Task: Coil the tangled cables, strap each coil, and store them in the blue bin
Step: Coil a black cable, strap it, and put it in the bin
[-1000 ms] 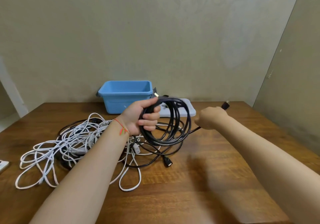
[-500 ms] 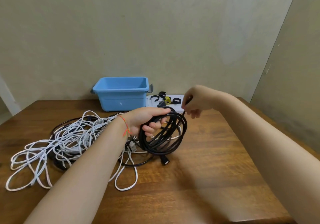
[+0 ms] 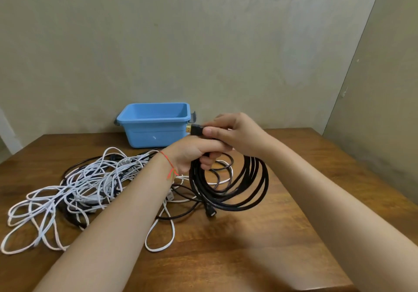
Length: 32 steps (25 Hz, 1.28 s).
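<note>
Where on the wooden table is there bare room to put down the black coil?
Bare wood lies right of the black cable coil, up to the brown wooden table's right edge, and in front, between the forearms. The left side is crowded with tangled white cables.

Both hands raised together, left hand (image 3: 194,153) fingers curled gripping, right hand (image 3: 235,133) pinching above it

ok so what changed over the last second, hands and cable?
The right hand swung in from the right and up to the left hand, now pinching the black cable's plug above the black coil. The left hand grips the coil throughout. White cable tangle and blue bin unchanged.
</note>
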### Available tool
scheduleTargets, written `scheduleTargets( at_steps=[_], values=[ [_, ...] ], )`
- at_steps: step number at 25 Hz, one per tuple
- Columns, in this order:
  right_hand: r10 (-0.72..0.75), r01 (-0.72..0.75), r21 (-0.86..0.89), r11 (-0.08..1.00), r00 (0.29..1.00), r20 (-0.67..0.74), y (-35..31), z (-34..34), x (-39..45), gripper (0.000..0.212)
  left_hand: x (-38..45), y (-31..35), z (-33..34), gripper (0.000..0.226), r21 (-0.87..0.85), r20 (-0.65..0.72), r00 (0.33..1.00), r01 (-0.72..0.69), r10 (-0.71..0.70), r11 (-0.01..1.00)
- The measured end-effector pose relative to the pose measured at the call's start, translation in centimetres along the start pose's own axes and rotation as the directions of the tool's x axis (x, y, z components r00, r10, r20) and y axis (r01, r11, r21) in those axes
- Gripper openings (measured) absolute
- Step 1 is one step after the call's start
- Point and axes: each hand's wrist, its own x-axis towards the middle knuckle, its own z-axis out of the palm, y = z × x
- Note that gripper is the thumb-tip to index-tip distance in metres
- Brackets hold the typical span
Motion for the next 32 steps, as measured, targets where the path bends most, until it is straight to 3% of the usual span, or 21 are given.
scheduleTargets(
  at_steps=[2, 4, 6, 9, 12, 15, 17, 20, 22, 27, 32],
  values=[
    [0.009, -0.001, -0.147, 0.989, 0.999, 0.049, 0.8, 0.6, -0.7, 0.025, -0.4, -0.8, -0.4, 0.015, -0.236, 0.126, 0.992, 0.040, -0.010, 0.971],
    [0.003, 0.028, -0.280, 0.960, 0.994, 0.109, 1.4, 1.2, -1.5, 0.030, -0.5, -1.8, -0.4, 0.037, -0.427, 0.177, 0.981, 0.147, -0.077, 0.892],
    [0.050, 0.007, -0.350, 0.937, 0.987, 0.154, 1.7, 1.6, -2.1, 0.036, -0.3, -2.8, -0.2, 0.057, -0.501, 0.147, 0.973, 0.226, -0.176, 0.835],
    [0.219, -0.170, -0.220, 0.961, 0.949, 0.227, 2.7, 1.5, -2.8, 0.047, 0.0, -4.0, -0.1, 0.045, -0.552, 0.082, 0.954, 0.285, -0.289, 0.784],
    [0.344, -0.347, -0.065, 0.936, 0.857, 0.384, 4.3, 0.5, -3.3, 0.041, 0.2, -5.6, 0.0, 0.038, -0.630, 0.035, 0.917, 0.329, -0.397, 0.703],
    [0.376, -0.380, -0.068, 0.923, 0.844, 0.382, 5.8, 0.8, -3.9, 0.037, 0.6, -6.7, 0.2, 0.052, -0.618, -0.002, 0.901, 0.339, -0.433, 0.709],
    [0.391, -0.434, 0.038, 0.900, 0.843, 0.370, 6.7, 1.2, -4.1, 0.035, 1.1, -6.7, 0.0, 0.056, -0.568, -0.016, 0.897, 0.355, -0.441, 0.743],
    [0.432, -0.572, 0.337, 0.748, 0.805, 0.408, 8.0, 1.1, -4.0, 0.035, 1.9, -6.4, 0.1, 0.045, -0.500, -0.017, 0.894, 0.380, -0.448, 0.778],
    [0.460, -0.618, 0.444, 0.648, 0.783, 0.419, 8.9, 1.0, -3.8, 0.030, 2.7, -6.2, 0.3, 0.041, -0.486, -0.020, 0.889, 0.392, -0.458, 0.781],
    [0.595, -0.609, 0.551, 0.570, 0.769, 0.234, 11.4, 2.2, -4.1, 0.019, 4.1, -6.6, 1.1, 0.042, -0.382, -0.011, 0.862, 0.465, -0.507, 0.799],
    [0.676, -0.608, 0.673, 0.421, 0.705, 0.214, 13.2, 2.5, -4.7, 0.015, 5.6, -7.1, 1.7, 0.039, -0.230, -0.119, 0.864, 0.456, -0.490, 0.860]
  ],
)
